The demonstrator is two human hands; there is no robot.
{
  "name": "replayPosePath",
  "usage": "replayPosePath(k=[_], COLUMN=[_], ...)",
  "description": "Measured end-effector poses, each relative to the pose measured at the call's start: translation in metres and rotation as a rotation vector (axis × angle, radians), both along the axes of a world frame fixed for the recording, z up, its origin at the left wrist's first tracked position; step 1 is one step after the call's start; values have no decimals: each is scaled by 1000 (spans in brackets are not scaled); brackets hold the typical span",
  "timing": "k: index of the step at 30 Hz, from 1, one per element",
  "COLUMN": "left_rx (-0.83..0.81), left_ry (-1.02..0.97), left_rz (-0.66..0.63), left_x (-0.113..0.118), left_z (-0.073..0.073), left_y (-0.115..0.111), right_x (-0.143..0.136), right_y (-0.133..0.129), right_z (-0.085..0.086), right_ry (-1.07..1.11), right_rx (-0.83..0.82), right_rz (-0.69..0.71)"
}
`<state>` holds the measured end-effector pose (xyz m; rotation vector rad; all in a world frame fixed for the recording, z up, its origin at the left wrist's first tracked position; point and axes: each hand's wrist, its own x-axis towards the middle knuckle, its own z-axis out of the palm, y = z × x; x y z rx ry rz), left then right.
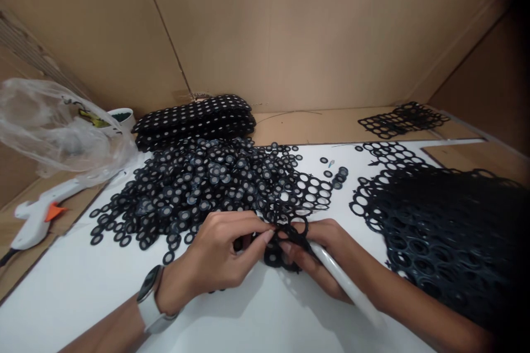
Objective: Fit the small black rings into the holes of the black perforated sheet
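Note:
Near the middle of the white tabletop [207,322], my left hand [221,245] pinches the edge of a black ring mesh [300,225] between thumb and fingers. My right hand [325,240] is closed on the same mesh from the other side. A white rod-shaped tool [345,278] also sits in my right hand and slants back over the wrist; its tip is hidden. Just beyond the hands is a large heap of small black discs with pale centres [199,176]. Another piece of open mesh [317,190] lies against the heap's right side.
A thick stack of black mesh [447,220] fills the right side. Filled black sheets [194,121] are piled at the back. To the left are a white glue gun [39,215], a clear plastic bag [62,127] and a white cup [124,118]. Cardboard walls [290,27] surround the table.

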<state>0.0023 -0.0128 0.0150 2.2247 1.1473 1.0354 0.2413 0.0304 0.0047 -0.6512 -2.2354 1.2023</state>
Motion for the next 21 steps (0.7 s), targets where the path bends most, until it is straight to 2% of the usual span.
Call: replayPosePath(k=[13,21], left_rx=[0,-18], left_ry=[-64,-93], left_rz=[-1,-18], left_x=[1,1], left_z=[-2,0], left_y=[-1,-1], right_x=[-2,-7], right_y=[-1,-4], right_z=[7,4], right_ry=[44,113], right_rx=[-7,2], right_rz=[4,-42])
